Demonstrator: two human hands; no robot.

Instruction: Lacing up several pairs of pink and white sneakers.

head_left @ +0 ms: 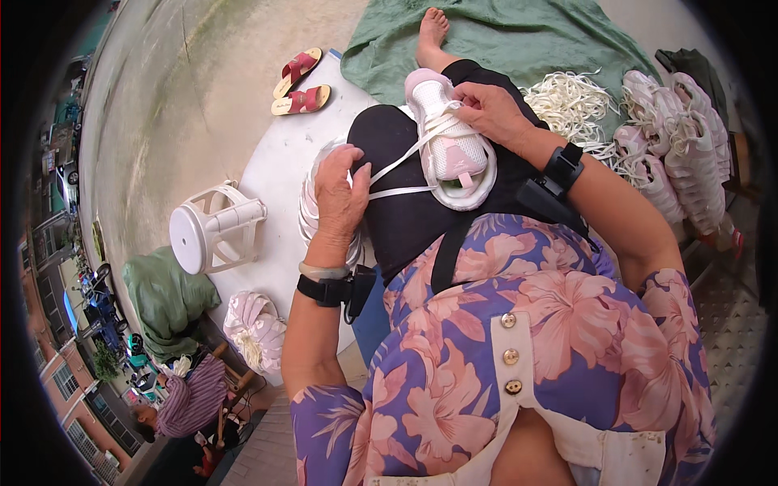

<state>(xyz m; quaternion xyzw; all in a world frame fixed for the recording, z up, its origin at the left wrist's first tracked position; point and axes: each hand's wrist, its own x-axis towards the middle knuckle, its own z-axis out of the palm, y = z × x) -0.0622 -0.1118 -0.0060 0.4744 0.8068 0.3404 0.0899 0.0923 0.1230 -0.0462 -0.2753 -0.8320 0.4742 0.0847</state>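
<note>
A white and pink sneaker (451, 154) lies across my black-trousered lap, its toe pointing towards me. White shoelace (403, 191) runs from the sneaker to my left hand (339, 193) in two strands that pass in under the thumb. That hand is curled over the lace, above a bundle of white straps or laces (308, 206) at my left thigh. My right hand (496, 115) pinches the lace at the sneaker's side, near the upper eyelets. Its fingertips are partly hidden against the shoe.
Loose white laces (570, 104) lie heaped on a green cloth (502, 40) to the right, beside several stacked sneakers (685, 146). At left are a white plastic stool (212, 229), red sandals (302, 100) and a pink-white bundle (254, 330). Another person (190, 398) sits lower left.
</note>
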